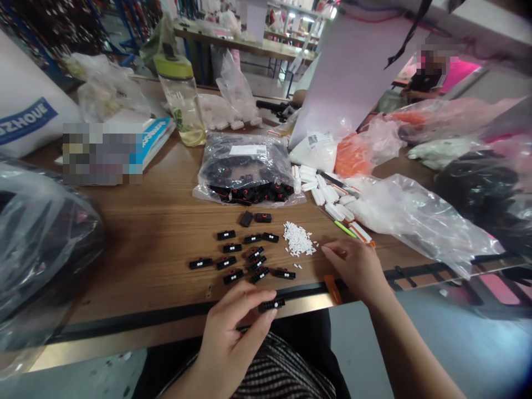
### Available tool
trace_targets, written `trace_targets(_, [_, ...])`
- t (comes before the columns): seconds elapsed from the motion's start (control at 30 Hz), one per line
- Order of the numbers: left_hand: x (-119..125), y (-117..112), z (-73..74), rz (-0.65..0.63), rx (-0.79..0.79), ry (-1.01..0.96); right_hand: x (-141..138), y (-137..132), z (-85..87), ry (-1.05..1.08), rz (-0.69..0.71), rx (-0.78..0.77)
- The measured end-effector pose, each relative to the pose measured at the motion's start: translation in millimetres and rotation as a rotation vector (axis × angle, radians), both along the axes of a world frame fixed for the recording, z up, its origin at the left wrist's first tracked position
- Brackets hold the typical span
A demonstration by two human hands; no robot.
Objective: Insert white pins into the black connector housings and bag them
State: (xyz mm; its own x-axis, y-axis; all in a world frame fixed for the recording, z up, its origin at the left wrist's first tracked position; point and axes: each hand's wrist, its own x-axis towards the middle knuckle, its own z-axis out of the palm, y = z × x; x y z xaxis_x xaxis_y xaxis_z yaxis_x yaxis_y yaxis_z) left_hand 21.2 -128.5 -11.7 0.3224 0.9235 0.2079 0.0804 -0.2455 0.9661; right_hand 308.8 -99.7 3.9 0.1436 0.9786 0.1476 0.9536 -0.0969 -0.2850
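black connector [271, 304] in left hand [231, 334]

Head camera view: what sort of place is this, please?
Probably a small factory or assembly workshop. Black plastic connector housings lie on a wooden workbench, more fill a plastic bag, and another person sits beyond, with long tables in the background.
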Motion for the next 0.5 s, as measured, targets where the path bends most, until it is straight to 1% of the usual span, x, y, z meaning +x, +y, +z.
trace_targets(0.07, [-1, -1, -1.5, -0.001, -0.001, 0.001, 3, 1, -3.8, 0.044, 0.009, 0.005])
trace_targets(0.17, [-2, -1, -3.6, -0.003, -0.005, 0.004, 7, 5, -6.0, 0.046, 0.024, -0.002])
trace_targets(0.27, [-1, -1, -3.5, 0.002, -0.002, -0.007, -1, 4, -0.6, 0.109, 0.011, -0.001])
trace_targets(0.33, [1, 0, -2.0, 0.003, 0.002, -0.023, -16, -3, 7.9, 0.247, 0.037, 0.03])
trace_targets(0.4, [2, 0, -0.4, 0.003, 0.005, -0.035, -37, -14, 19.0, 0.443, 0.139, 0.046])
trace_targets(0.43, [2, 1, 0.3, 0.003, 0.009, -0.037, -49, -20, 24.7, 0.531, 0.239, 0.012])
trace_targets(0.5, [3, 2, 1.2, 0.009, 0.03, -0.031, -70, -32, 34.0, 0.599, 0.407, -0.032])
